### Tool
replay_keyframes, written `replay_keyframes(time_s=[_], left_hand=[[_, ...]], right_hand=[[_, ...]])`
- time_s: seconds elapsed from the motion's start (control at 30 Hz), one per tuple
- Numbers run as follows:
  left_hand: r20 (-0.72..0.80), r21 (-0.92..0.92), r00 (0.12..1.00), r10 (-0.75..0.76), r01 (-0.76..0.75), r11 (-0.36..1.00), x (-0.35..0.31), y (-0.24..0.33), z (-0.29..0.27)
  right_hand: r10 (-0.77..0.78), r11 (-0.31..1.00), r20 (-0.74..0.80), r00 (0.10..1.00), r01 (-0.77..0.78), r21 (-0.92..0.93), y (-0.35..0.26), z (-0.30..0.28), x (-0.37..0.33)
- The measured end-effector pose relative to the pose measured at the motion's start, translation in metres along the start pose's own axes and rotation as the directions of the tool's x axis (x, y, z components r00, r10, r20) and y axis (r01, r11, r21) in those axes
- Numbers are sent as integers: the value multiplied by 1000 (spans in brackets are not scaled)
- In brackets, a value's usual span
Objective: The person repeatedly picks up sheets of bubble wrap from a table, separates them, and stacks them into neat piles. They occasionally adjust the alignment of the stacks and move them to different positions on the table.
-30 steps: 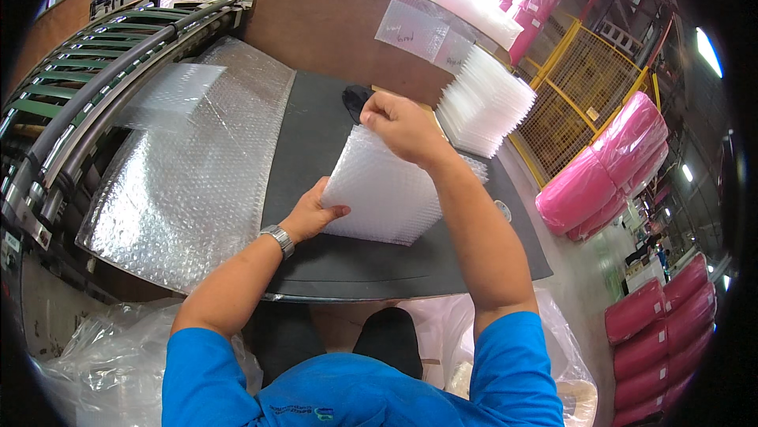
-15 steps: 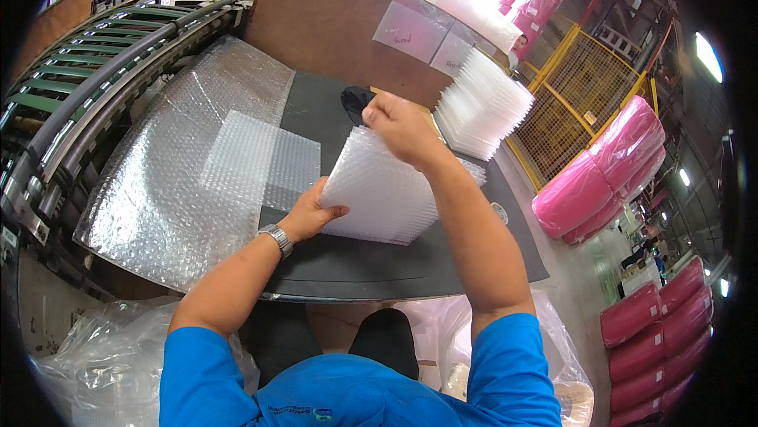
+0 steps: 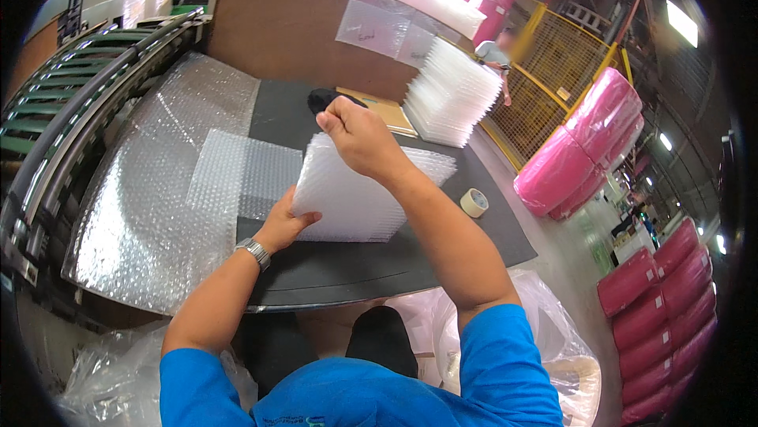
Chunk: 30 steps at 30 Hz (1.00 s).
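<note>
A thick stack of bubble-wrap sheets [image 3: 347, 206], whitish and see-through, stands tilted on its edge over the dark table. My left hand [image 3: 286, 222] grips its left edge, with the thumb on the near face and the fingers behind. At the stack's upper left corner is my right hand [image 3: 355, 133], closed with thumb and fingers pressed together; whatever is in them is hidden from view. Left of the stack, flat bubble-wrap pieces [image 3: 217, 166] lie partly over a large silvery bubble-wrap sheet [image 3: 134, 198].
Beyond my hands stand another upright stack of white sheets [image 3: 450, 95], a brown board [image 3: 276, 32] and a black bundle [image 3: 321, 99]. A tape roll [image 3: 474, 203] sits at right. A roller conveyor [image 3: 87, 95] runs along the left. Another person [image 3: 495, 52] is near the yellow fence.
The view has shifted, bringing the tape roll and the person by the fence more into sight. My right hand stays closed near the stack's corner; my left keeps its grip.
</note>
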<state>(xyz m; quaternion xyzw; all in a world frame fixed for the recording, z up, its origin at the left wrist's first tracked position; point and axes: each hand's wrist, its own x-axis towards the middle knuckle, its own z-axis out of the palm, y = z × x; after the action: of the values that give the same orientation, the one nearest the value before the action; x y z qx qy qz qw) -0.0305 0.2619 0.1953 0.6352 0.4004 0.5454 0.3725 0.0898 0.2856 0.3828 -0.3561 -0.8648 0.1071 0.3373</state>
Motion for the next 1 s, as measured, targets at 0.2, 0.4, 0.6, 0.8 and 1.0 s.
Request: replay_keyframes(time_s=[0.2,0.4,0.6,0.8,1.0], left_hand=[[7,-33,1000,-8,8,999,1,-6,-1],[-20,-52,1000,11,-12,999,4,-19,-5],[-99,-20,994,42,-45,999,4,-19,-4],[-105,-92,994,24,-33,995,5,-19,0],[-152,-156,988,-18,-6,988,5,-18,-5]], right_hand=[[-175,984,83,981,176,-4,15,-3,-5],[111,842,-137,984,-20,539,16,-19,-5],[132,760,-545,828,269,592,31,-53,-54],[455,805,-523,721,-81,588,113,-23,-154],[320,918,-367,873,-381,-106,151,53,-254]])
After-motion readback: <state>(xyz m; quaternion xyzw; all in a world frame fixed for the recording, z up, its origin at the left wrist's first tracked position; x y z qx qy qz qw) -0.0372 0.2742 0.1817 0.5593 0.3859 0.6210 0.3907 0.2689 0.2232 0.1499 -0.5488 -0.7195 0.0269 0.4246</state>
